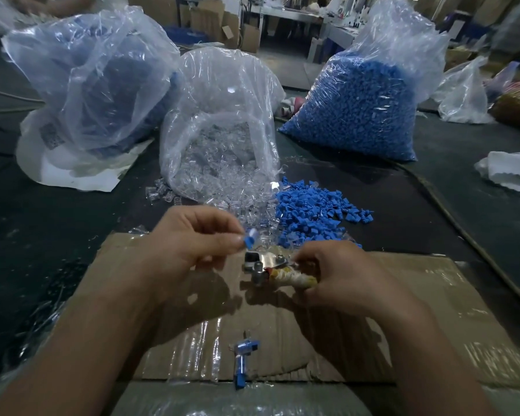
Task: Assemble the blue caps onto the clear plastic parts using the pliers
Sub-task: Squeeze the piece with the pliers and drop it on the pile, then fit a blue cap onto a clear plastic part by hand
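Evidently the job was barely begun: only a couple of finished pieces [243, 354] lay on the near cardboard [403, 310]. The loose piles of blue caps [309, 208] and clear plastic parts [222, 190] beyond it, and the full bags [357, 109] farther off, were left to do. The left hand [192, 238] had its grip pinched on one capped piece [249, 238], just above the pliers [270, 265]. The right hand [339, 274] had its grip curled round their wrapped handles. How far the jaws stood open could not be told.

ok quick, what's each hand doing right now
Left hand: pinching a blue cap with clear part.
Right hand: gripping the pliers by the wrapped handle.
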Demonstrator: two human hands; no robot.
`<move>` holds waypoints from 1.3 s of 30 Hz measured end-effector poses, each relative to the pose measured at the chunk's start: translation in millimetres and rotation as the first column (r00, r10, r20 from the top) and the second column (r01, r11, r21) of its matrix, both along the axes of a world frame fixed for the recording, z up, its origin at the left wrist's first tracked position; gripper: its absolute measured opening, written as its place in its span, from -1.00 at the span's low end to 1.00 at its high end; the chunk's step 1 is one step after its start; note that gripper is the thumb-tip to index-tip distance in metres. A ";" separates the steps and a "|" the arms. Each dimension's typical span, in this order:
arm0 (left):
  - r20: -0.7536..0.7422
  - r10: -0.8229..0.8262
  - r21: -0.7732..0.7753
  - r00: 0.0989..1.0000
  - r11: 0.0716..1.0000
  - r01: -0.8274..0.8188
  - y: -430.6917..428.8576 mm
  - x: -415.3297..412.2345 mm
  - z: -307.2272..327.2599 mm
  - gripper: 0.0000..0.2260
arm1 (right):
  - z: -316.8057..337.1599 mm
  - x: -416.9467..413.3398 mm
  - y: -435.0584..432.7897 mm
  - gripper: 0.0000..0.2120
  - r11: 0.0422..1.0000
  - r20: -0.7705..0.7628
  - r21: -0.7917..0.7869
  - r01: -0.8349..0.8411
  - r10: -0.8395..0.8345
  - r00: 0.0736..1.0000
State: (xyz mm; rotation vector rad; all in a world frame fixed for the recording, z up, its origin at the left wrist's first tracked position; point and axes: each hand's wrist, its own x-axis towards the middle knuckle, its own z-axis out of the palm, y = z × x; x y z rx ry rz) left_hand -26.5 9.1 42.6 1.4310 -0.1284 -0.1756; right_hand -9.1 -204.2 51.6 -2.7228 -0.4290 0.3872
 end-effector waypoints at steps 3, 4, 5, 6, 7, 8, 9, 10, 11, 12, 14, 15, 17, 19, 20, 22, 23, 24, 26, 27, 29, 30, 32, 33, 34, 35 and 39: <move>0.010 -0.294 0.158 0.956 0.944 0.289 0.2 -1.7 0.8 -0.90 | -5.4 0.6 4.4 -0.66 1.000 -0.018 0.013 0.015 -0.015 1.000; -0.013 -0.360 0.210 0.933 0.911 0.355 -0.9 -2.0 0.7 -0.89 | -7.2 1.2 5.1 -0.64 1.000 0.002 0.000 0.016 -0.016 1.000; -0.049 -0.407 0.252 0.912 0.879 0.406 -2.5 -2.6 -0.5 -0.89 | -8.8 2.0 6.2 -0.61 1.000 0.026 -0.017 0.019 -0.019 0.999; -0.089 -0.445 0.283 0.891 0.846 0.451 -5.2 -3.5 -1.7 -0.89 | -10.6 2.9 7.3 -0.56 0.999 0.044 -0.034 0.024 -0.023 0.999; -0.122 -0.475 0.313 0.871 0.815 0.488 -7.3 -4.3 -3.8 -0.89 | -12.3 3.5 8.6 -0.51 0.998 0.057 -0.051 0.029 -0.026 0.998; -0.139 -0.495 0.347 0.858 0.787 0.511 -9.4 -4.7 -6.1 -0.88 | -13.9 4.1 9.8 -0.46 0.997 0.063 -0.072 0.028 -0.024 0.998; -0.146 -0.506 0.383 0.850 0.763 0.520 -10.2 -4.8 -8.5 -0.86 | -15.0 4.5 10.9 -0.43 0.995 0.068 -0.092 0.024 -0.018 0.998; -0.153 -0.517 0.412 0.842 0.742 0.529 -10.3 -4.3 -10.1 -0.84 | -15.7 4.5 11.6 -0.39 0.994 0.069 -0.110 0.018 -0.010 0.998; -0.163 -0.530 0.425 0.832 0.723 0.544 -10.1 -4.2 -11.0 -0.84 | -16.2 4.4 11.8 -0.36 0.992 0.070 -0.123 0.011 -0.002 0.998; -0.174 -0.545 0.423 0.820 0.711 0.562 -9.9 -4.1 -11.4 -0.84 | -16.6 4.2 11.6 -0.33 0.991 0.072 -0.132 0.004 0.006 0.997; -0.175 -0.559 0.407 0.810 0.708 0.577 -9.8 -4.0 -11.2 -0.86 | -16.8 4.1 11.1 -0.29 0.991 0.074 -0.137 -0.006 0.017 0.997; -0.168 -0.553 0.406 0.816 0.715 0.569 -9.2 -3.8 -10.5 -0.87 | -16.7 4.3 10.9 -0.27 0.991 0.069 -0.134 -0.008 0.018 0.997; -0.155 -0.521 0.389 0.839 0.749 0.537 -5.9 -2.7 -7.7 -0.88 | -16.7 4.3 11.1 -0.26 0.992 0.056 -0.125 -0.013 0.020 0.998; -0.119 -0.434 0.398 0.893 0.803 0.443 -2.0 0.3 -4.8 -0.95 | -16.5 4.4 10.5 -0.25 0.994 0.042 -0.109 -0.017 0.022 0.999; -0.069 -0.346 0.441 0.936 0.831 0.340 -0.2 3.0 -4.8 -0.95 | -16.1 4.4 10.1 -0.25 0.995 0.030 -0.094 -0.016 0.019 0.999; 0.088 -0.045 0.529 0.995 0.849 -0.008 2.1 9.6 -11.9 -0.86 | -14.4 4.3 8.6 -0.28 0.998 0.009 -0.060 -0.013 0.013 1.000; 0.169 0.130 0.552 0.977 0.809 -0.203 2.5 12.8 -16.8 -0.84 | -13.1 4.2 7.4 -0.29 0.999 0.004 -0.048 -0.012 0.012 1.000; 0.244 0.275 0.572 0.930 0.734 -0.367 2.7 15.4 -21.6 -0.86 | -12.0 4.5 6.0 -0.31 0.999 0.007 -0.039 -0.013 0.013 1.000; 0.350 0.415 0.601 0.840 0.589 -0.541 2.6 19.7 -29.3 -0.89 | -9.4 5.3 2.6 -0.38 1.000 0.035 -0.012 0.000 0.000 0.999; 0.369 0.429 0.612 0.824 0.555 -0.563 2.8 21.5 -32.0 -0.88 | -8.0 5.7 0.7 -0.43 1.000 0.055 0.016 0.016 -0.017 0.998; 0.374 0.399 0.676 0.837 0.500 -0.541 2.8 24.7 -35.6 -0.83 | -5.7 7.3 -3.6 -0.59 0.995 0.102 0.092 0.050 -0.059 0.993; 0.368 0.371 0.725 0.853 0.459 -0.513 2.0 26.0 -36.5 -0.81 | -4.8 8.5 -5.7 -0.69 0.990 0.125 0.126 0.070 -0.086 0.988; 0.350 0.322 0.803 0.879 0.379 -0.459 0.2 27.5 -37.4 -0.79 | -3.5 11.4 -9.7 -0.82 0.978 0.166 0.175 0.115 -0.145 0.975; 0.352 0.307 0.820 0.884 0.353 -0.449 -0.5 28.2 -37.7 -0.81 | -3.4 13.2 -11.5 -0.84 0.971 0.188 0.196 0.140 -0.177 0.966; 0.362 0.296 0.827 0.884 0.335 -0.451 -0.6 28.6 -38.0 -0.84 | -3.9 15.1 -13.4 -0.83 0.962 0.209 0.216 0.167 -0.213 0.954; 0.372 0.294 0.828 0.880 0.324 -0.458 -0.1 28.8 -38.0 -0.87 | -4.6 17.0 -15.1 -0.81 0.952 0.230 0.237 0.197 -0.252 0.940; 0.349 0.344 0.792 0.872 0.388 -0.471 3.1 28.5 -36.4 -0.83 | -10.7 23.6 -23.0 -0.79 0.896 0.292 0.325 0.301 -0.398 0.869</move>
